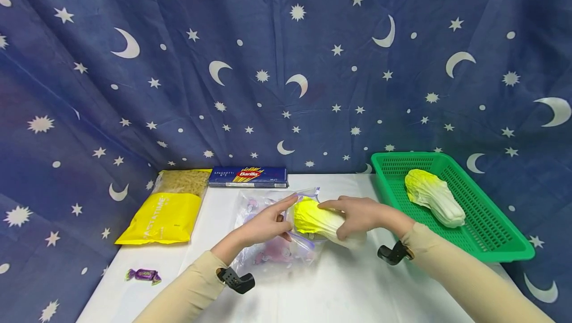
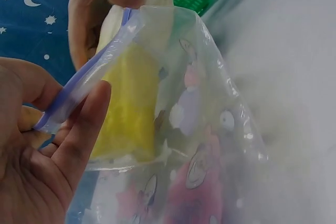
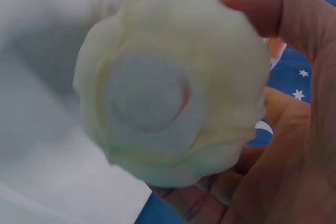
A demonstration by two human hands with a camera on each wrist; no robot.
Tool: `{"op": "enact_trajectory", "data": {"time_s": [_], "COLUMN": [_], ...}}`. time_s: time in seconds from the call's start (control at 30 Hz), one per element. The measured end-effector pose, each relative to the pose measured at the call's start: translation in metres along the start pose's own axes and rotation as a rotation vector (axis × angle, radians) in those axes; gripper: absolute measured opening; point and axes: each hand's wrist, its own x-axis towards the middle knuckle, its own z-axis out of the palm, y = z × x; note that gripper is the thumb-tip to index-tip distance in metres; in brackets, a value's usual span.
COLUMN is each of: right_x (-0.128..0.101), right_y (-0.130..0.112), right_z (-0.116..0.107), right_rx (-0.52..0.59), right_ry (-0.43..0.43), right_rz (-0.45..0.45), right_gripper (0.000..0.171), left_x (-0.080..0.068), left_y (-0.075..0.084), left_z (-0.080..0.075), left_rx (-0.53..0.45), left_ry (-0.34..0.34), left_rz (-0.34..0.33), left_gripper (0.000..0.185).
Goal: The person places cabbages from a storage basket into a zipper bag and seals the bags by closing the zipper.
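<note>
The right hand (image 1: 359, 218) grips a toy cabbage (image 1: 319, 222) round its pale stalk end, its yellow leafy tip just inside the mouth of a clear printed zip bag (image 1: 272, 243), whose purple-zippered edge the left hand (image 1: 263, 226) pinches open near the middle of the white table (image 1: 339, 288). A green basket (image 1: 500, 243) at the right edge holds a second cabbage (image 1: 433, 197). A yellow pasta bag (image 1: 167, 211) and a blue spaghetti box (image 1: 248, 176) lie toward the back left corner, a purple candy (image 1: 144, 275) at the left edge.
</note>
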Motion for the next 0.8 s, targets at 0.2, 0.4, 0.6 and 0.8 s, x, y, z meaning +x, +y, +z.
{"op": "enact_trajectory", "data": {"time_s": [0.2,0.4,0.6,0.8], "right_x": [0.005,0.007,0.007,0.007], "right_y": [0.000,0.003,0.005,0.006], "right_z": [0.004,0.007,0.009,0.012], "right_rx": [0.259,0.407,0.500,0.664], "right_ry": [-0.018,-0.019,0.015,0.012], "right_rz": [-0.034,-0.009,0.061,0.077], "right_gripper": [0.087,0.085,0.082,0.080], "left_x": [0.002,0.001,0.000,0.000], "left_y": [0.001,0.001,0.000,-0.002], "left_z": [0.005,0.007,0.008,0.010], "left_rx": [0.005,-0.027,-0.004,0.000], "left_ry": [0.009,0.014,0.012,0.009], "left_rz": [0.006,0.009,-0.006,-0.015], "left_gripper": [0.076,0.076,0.076,0.077]}}
